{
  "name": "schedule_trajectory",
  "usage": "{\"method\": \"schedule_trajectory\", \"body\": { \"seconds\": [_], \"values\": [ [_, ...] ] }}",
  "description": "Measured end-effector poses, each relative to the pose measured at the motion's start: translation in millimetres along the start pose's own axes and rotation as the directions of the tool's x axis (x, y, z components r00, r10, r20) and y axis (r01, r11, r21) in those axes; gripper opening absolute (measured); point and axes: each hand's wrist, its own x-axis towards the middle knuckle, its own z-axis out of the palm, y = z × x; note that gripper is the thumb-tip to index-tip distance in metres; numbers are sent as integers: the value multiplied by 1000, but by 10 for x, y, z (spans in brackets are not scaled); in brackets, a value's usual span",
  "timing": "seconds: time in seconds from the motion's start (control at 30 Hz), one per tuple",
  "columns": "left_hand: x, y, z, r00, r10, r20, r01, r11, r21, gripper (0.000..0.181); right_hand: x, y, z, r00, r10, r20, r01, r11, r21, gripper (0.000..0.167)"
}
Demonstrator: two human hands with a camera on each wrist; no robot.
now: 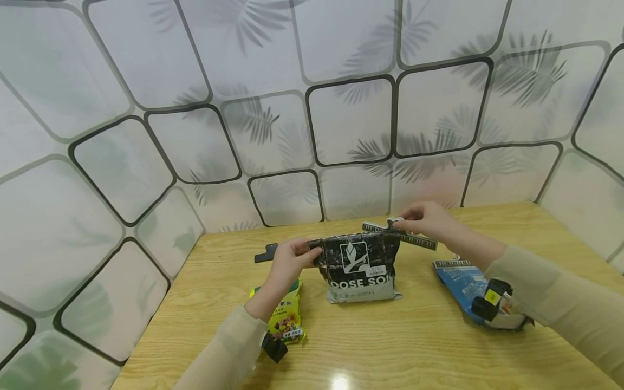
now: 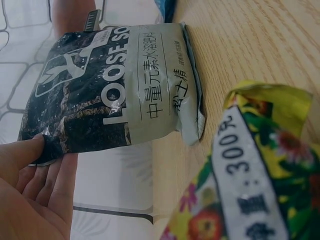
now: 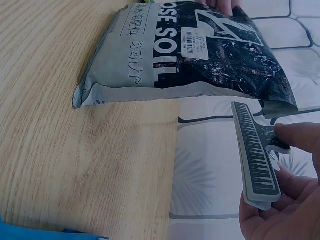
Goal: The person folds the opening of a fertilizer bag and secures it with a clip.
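A black and grey bag (image 1: 358, 268) marked "LOOSE SOIL" is upright above the wooden table; whether its base bears on the wood I cannot tell. My left hand (image 1: 292, 257) pinches its top left corner, thumb in front, as the left wrist view shows with the bag (image 2: 95, 90) face on. In my right hand (image 1: 426, 219) is a sealing clip (image 1: 418, 240) with a piano-key pattern, held by its handles between thumb and fingers. From the right wrist, the clip (image 3: 257, 155) lies just beside the bag's top corner (image 3: 280, 107), apart from it.
A yellow flower-printed bag (image 1: 287, 317) lies by my left forearm. Behind my left hand is a dark clip (image 1: 265, 253) on the table. A blue bag (image 1: 460, 287) with a piano-key clip (image 1: 453, 264) across its top lies under my right forearm. A patterned wall (image 1: 351, 124) borders the table (image 1: 370, 346).
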Motion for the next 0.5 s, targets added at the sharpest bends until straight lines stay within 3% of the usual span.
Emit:
{"method": "schedule_trajectory", "body": {
  "seconds": [0.5],
  "values": [
    [-4,-6,-1,1000,2,1,-2,1000,-3,56,-16,-94,-3,1000,-26,-1,26,1000,-18,40]
  ]
}}
